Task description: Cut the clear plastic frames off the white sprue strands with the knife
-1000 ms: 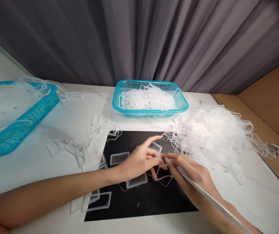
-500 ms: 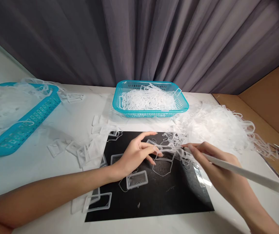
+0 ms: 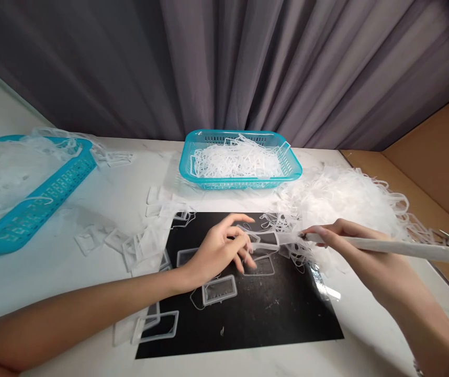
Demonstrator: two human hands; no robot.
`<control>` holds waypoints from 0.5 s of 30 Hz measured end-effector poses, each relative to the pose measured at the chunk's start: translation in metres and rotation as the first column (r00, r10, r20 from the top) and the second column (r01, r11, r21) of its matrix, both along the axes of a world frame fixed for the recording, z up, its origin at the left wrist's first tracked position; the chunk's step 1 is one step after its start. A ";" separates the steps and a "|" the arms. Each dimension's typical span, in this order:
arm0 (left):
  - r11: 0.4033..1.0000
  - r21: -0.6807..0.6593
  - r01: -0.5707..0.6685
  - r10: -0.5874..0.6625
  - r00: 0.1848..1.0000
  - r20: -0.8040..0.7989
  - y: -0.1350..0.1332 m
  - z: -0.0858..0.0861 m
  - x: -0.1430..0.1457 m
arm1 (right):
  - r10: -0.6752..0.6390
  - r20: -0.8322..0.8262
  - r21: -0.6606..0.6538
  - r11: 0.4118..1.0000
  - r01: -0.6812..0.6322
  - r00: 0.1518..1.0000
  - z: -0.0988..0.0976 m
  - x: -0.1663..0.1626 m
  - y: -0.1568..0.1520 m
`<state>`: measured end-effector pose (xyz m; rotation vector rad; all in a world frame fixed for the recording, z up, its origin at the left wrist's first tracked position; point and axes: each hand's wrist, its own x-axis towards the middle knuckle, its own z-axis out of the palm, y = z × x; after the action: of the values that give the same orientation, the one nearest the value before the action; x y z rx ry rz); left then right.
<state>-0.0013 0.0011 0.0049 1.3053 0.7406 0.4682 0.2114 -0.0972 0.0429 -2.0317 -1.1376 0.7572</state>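
Observation:
My left hand (image 3: 230, 246) is above the black mat, thumb and fingers pinching the near end of a translucent plastic frame (image 3: 273, 239). The frame stretches to the right, toward my other hand. My right hand (image 3: 350, 243) is closed round a long white stick-like tool (image 3: 408, 247), which slopes across the hand. Its tip is at the right end of the frame, too small to make out. Below my left hand, a thin rectangular outline (image 3: 259, 266) and a thicker rectangular frame (image 3: 219, 290) lie on the black mat (image 3: 279, 319).
At the back stands a blue basket (image 3: 240, 183) of thin white strips. Another blue basket (image 3: 52, 196), heaped with translucent pieces, is at the left. A large pile of translucent scraps (image 3: 342, 201) sits at the right. Loose frames (image 3: 134, 248) lie left of the mat.
The tool's rear end has swung up, and my right hand has moved slightly right and up. The frame between my hands has shifted; my left hand stays nearly in place.

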 end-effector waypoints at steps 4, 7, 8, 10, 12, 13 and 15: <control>0.973 -0.029 0.230 -0.232 0.966 -0.113 -0.003 0.000 -0.003 | 0.135 -0.334 0.080 0.990 -0.114 0.933 -0.002 -0.014 0.002; 0.958 -0.002 0.286 -0.279 0.934 -0.225 -0.006 0.003 -0.003 | 0.203 -0.534 0.119 0.979 -0.165 0.821 -0.006 -0.027 0.004; 0.954 0.021 0.301 -0.286 0.924 -0.254 -0.007 0.004 -0.002 | 0.213 -0.597 0.139 0.977 -0.162 0.774 -0.007 -0.031 0.005; 0.939 0.059 0.339 -0.310 0.908 -0.282 -0.008 0.004 -0.002 | 0.228 -0.709 0.176 0.974 -0.146 0.667 -0.010 -0.036 0.006; 0.920 0.078 0.385 -0.352 0.896 -0.271 -0.008 0.004 -0.002 | 0.228 -0.769 0.188 0.973 -0.130 0.597 -0.012 -0.038 0.007; 0.912 0.083 0.402 -0.370 0.893 -0.257 -0.008 0.004 -0.003 | 0.226 -0.783 0.187 0.974 -0.126 0.580 -0.012 -0.037 0.008; 0.900 0.101 0.424 -0.396 0.892 -0.218 -0.007 0.004 -0.003 | 0.227 -0.800 0.190 0.974 -0.124 0.556 -0.013 -0.036 0.009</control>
<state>-0.0044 -0.0054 0.0088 1.6149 0.5707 0.0521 0.1756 -0.0883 0.0296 -1.1788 -0.7745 1.5018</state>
